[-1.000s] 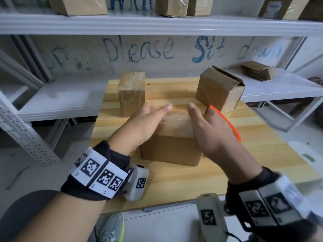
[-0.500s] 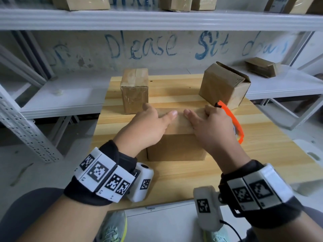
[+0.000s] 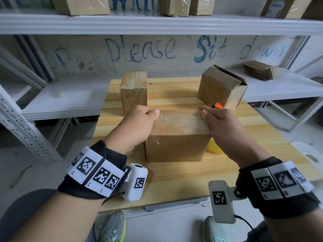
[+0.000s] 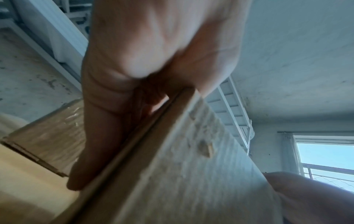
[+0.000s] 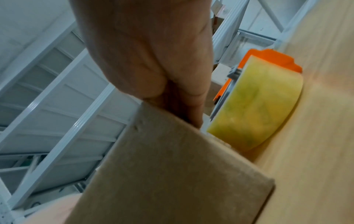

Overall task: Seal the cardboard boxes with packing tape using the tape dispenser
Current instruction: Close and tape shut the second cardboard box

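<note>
A closed brown cardboard box [image 3: 176, 137] stands mid-table with clear tape along its top. My left hand [image 3: 138, 124] grips its left side, thumb on the top edge and fingers down the side wall. My right hand [image 3: 222, 126] grips the right side the same way. The left wrist view shows the left hand [image 4: 153, 60] against the box [image 4: 191, 174]. In the right wrist view the right hand [image 5: 153, 53] holds the box [image 5: 162, 174] corner. The orange tape dispenser [image 5: 256, 109] with its yellow roll lies on the table just right of the box, its orange tip [image 3: 218, 105] showing behind my right hand.
A taped box [image 3: 133, 91] stands at the back left of the wooden table [image 3: 174, 180]. A box with loose flaps [image 3: 222, 86] sits tilted at the back right. White metal shelves [image 3: 61, 102] with more boxes surround the table.
Both hands slid apart from the middle of the box top to its left and right sides and now grip it there.
</note>
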`<state>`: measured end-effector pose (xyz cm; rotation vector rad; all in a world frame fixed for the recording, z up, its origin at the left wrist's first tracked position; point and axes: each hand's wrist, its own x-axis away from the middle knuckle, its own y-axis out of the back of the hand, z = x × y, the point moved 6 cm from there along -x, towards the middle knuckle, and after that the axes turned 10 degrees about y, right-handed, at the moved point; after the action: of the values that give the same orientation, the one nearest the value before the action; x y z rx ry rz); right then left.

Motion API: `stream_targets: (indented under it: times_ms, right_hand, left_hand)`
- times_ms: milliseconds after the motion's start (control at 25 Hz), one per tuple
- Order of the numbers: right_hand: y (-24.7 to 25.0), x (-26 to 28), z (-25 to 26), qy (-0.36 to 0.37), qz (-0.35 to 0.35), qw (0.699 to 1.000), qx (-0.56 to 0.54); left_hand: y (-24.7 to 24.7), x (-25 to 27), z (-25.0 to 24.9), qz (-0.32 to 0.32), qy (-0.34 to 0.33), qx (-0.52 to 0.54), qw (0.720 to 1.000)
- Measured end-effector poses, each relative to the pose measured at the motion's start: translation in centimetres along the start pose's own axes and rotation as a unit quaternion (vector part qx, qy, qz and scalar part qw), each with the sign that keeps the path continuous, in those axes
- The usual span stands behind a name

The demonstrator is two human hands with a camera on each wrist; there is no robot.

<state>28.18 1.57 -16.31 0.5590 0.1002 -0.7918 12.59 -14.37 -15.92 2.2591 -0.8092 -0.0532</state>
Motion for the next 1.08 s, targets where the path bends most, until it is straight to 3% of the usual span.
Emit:
stream_targets:
  times_ms: [120, 240, 400, 520, 640, 760, 880, 1080]
  right_hand:
    - [0.2, 0.2, -0.2, 0.012, 0.013, 1.000, -0.011]
    - [0.4, 0.5, -0.5, 0.003, 0.021, 0.999, -0.035]
    - [2.7, 0.7, -0.5, 0.014, 0.007, 0.975, 0.223]
    - [4.0, 0.8, -1.4, -0.046, -0.013, 0.965, 0.260]
    - [4.8, 1.0, -2.3, -0.096, -0.023, 0.953, 0.285]
    - [5.5, 0.5, -2.6, -0.093, -0.047, 0.949, 0.296]
    - [5.7, 0.4, -1.8, -0.053, -0.059, 0.939, 0.335]
    - [5.7, 1.0, 2.7, 0.170, -0.164, 0.923, 0.304]
  left_hand:
    - [0.7, 0.3, -0.2, -0.011, -0.025, 0.036, 0.999]
    - [1.6, 0.7, -0.6, -0.036, -0.040, -0.009, 0.998]
    - [2.5, 1.2, -0.9, -0.079, -0.051, -0.111, 0.989]
    - [2.8, 2.0, -1.2, -0.115, -0.064, -0.193, 0.972]
    - [3.1, 2.7, -2.3, -0.142, -0.138, -0.171, 0.965]
    - [3.0, 2.8, -3.3, -0.056, -0.195, -0.129, 0.971]
    - [2.4, 3.0, -3.1, 0.064, -0.189, -0.160, 0.967]
    - [1.1, 3.0, -2.5, 0.155, -0.196, -0.182, 0.951]
